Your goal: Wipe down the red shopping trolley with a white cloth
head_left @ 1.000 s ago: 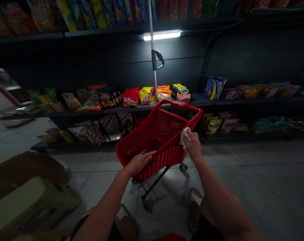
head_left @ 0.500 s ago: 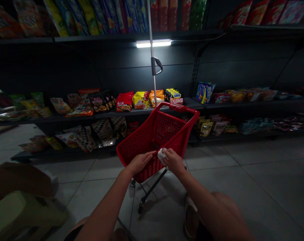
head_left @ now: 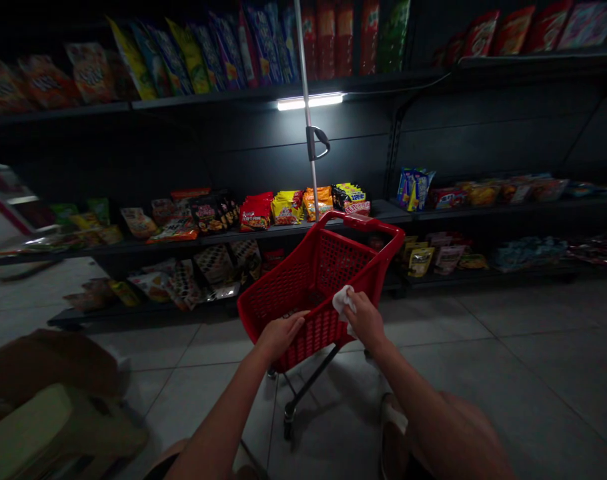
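Observation:
A small red plastic mesh shopping cart (head_left: 303, 293) stands on a dark metal frame with castors, right in front of me. My left hand (head_left: 281, 335) lies flat on its near rim, with the fingers resting and gripping nothing. My right hand (head_left: 366, 321) presses a crumpled white cloth (head_left: 344, 304) against the cart's near right wall. The cloth is bunched under my fingers and partly hidden by them. A red handle bar (head_left: 363, 222) runs along the cart's far end, beyond both hands.
Dark store shelves (head_left: 303, 230) with snack packets (head_left: 273, 210) fill the back, and a strip light (head_left: 310, 101) glows under the upper shelf. A thin metal pole (head_left: 307, 113) rises from the cart. A pale stool (head_left: 58, 427) and a brown object (head_left: 48, 367) sit lower left on grey floor tiles (head_left: 483, 373).
My right hand with the cloth has moved from the cart's far right corner down to its near wall, sliding left and then slightly back right. My left hand has stayed on the rim.

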The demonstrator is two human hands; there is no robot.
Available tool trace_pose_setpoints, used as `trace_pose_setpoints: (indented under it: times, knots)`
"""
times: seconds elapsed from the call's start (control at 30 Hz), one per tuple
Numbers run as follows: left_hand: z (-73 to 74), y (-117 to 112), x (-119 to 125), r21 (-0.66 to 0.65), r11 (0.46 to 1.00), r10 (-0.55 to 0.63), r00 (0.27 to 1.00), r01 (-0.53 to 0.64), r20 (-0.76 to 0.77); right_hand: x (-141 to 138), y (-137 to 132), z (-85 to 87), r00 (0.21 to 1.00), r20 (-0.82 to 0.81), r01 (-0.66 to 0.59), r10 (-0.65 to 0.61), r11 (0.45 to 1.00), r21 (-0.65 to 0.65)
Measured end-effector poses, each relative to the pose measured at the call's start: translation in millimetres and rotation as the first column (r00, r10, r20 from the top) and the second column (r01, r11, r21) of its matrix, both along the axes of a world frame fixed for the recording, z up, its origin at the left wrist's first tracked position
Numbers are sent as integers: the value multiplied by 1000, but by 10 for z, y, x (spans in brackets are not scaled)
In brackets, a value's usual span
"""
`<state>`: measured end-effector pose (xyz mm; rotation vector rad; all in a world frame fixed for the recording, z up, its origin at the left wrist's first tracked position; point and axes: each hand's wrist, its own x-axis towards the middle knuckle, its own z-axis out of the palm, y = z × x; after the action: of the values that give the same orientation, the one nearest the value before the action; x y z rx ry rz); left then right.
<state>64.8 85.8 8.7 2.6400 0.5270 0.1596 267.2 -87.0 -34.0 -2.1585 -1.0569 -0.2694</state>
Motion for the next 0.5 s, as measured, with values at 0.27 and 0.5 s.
trace_pose_setpoints:
  times: [0.27,0.5]
  knots:
    - [45,154,129,-5,999,-47,999,47,18,35,6,99,996,62,-63,65,998,-31]
    - [34,75,215,-38,996,-76,996,78,47,327,-59,104,990,-59,141,-131,967,211]
